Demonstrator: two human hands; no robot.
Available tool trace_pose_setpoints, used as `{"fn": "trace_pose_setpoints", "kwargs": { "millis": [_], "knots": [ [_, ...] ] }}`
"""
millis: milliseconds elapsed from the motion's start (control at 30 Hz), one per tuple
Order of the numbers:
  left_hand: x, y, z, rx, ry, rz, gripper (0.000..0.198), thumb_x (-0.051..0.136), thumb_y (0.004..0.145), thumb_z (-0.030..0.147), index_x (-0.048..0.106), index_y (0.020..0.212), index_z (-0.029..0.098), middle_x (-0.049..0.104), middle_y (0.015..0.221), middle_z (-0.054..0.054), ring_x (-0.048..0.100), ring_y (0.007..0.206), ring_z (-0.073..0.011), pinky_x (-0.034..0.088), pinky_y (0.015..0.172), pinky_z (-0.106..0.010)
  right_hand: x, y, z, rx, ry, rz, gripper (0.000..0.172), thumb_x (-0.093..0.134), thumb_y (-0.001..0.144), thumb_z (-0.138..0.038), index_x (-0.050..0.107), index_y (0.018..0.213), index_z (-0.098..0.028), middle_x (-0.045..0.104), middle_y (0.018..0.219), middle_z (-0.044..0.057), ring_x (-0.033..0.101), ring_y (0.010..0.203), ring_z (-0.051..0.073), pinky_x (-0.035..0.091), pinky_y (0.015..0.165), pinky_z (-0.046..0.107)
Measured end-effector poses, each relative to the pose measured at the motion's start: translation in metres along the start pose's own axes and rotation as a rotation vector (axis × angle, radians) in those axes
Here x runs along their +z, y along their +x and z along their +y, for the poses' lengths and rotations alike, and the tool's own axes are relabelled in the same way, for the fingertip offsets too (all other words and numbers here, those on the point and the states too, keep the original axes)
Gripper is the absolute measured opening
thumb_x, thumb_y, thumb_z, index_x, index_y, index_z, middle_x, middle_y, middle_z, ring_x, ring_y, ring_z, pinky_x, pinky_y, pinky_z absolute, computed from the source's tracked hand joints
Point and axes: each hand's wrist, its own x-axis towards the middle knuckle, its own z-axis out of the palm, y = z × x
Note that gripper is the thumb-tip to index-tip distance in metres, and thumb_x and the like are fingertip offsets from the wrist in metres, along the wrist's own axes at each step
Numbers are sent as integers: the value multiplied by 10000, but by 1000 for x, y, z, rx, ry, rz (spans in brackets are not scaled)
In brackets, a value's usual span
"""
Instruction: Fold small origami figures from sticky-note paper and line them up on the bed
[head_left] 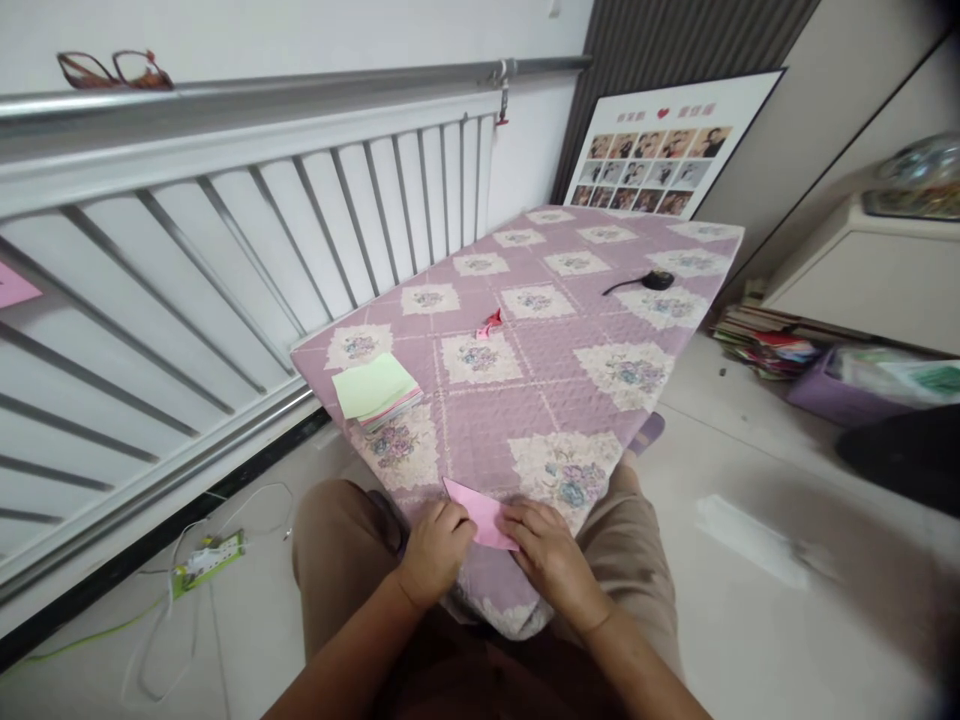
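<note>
My left hand point(436, 548) and right hand point(549, 555), fingers curled, hold a pink paper point(489, 517) between them by its opposite ends, over the near end of a puckered mauve tablecloth point(484, 420) patterned with cream floral squares. The paper looks flat and straight-edged; a slightly fanned, green-topped stack point(375, 385) lies beyond my left hand.

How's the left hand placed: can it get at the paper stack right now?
Probably yes: the paper stack lies close to the left hand, only tablecloth between, though that hand holds pink paper.
</note>
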Motion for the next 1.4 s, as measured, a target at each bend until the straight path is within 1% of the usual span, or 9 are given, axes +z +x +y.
{"fn": "trace_pose_setpoints", "kwargs": {
  "millis": [200,333,500,667,833,967,1067,1300,1400],
  "knots": [
    [-6,-6,2,9,-7,-75,71,582,871,188,641,904,210,607,875,-26,513,840,-185,450,719,-300,-9,6,2,29,98,-91,350,596,774,-90,629,1093,-231,626,1051,64,527,1031,229,394,883,384],
    [-10,-11,4,15,-28,-77,136,576,878,210,635,999,226,612,920,-32,525,889,-194,461,760,-324,-12,10,7,84,120,-99,209,602,801,-127,657,971,-235,607,1006,51,521,1014,223,385,863,376],
    [-9,-22,1,40,-86,-41,200,523,894,183,626,1063,217,616,1050,-63,530,1005,-214,472,838,-358,-8,13,11,166,61,-106,88,580,866,-271,655,887,-229,591,968,53,523,969,219,392,834,371],
    [-4,-28,-4,54,-161,-29,239,490,886,140,623,1077,193,626,1105,-68,530,1068,-222,461,917,-368,-3,20,9,259,-41,-69,203,563,879,-362,629,761,-212,581,892,55,521,877,210,398,764,348],
    [-5,-28,-3,38,-164,-20,247,452,897,142,625,1066,187,634,1108,-69,537,1073,-226,459,921,-372,-2,28,2,343,-113,-78,199,616,843,-365,632,713,-215,575,863,50,510,861,214,374,733,341],
    [-9,-27,-3,63,-144,-52,320,444,904,156,572,1194,204,621,1142,-72,527,1076,-235,458,915,-380,-3,34,-1,390,-162,-111,204,644,823,-378,631,692,-222,577,854,45,503,875,223,351,721,344],
    [-9,-27,-3,87,-129,-57,339,460,896,162,563,1213,225,610,1153,-70,519,1073,-241,457,908,-384,-4,36,-3,416,-180,-121,206,650,818,-390,633,693,-226,584,847,40,504,881,226,335,715,346],
    [-6,-30,-1,74,-110,-39,312,469,886,158,589,1167,220,596,1139,-90,497,1088,-245,449,912,-404,2,39,-8,442,-232,-41,275,641,816,-417,590,641,-213,576,781,42,498,860,230,318,709,349],
    [-5,-31,0,72,-109,-40,315,481,879,160,583,1172,212,592,1150,-91,491,1096,-251,441,918,-411,5,38,-3,445,-267,-7,281,649,808,-418,576,632,-211,579,774,42,500,871,236,323,728,356]
  ]
}}
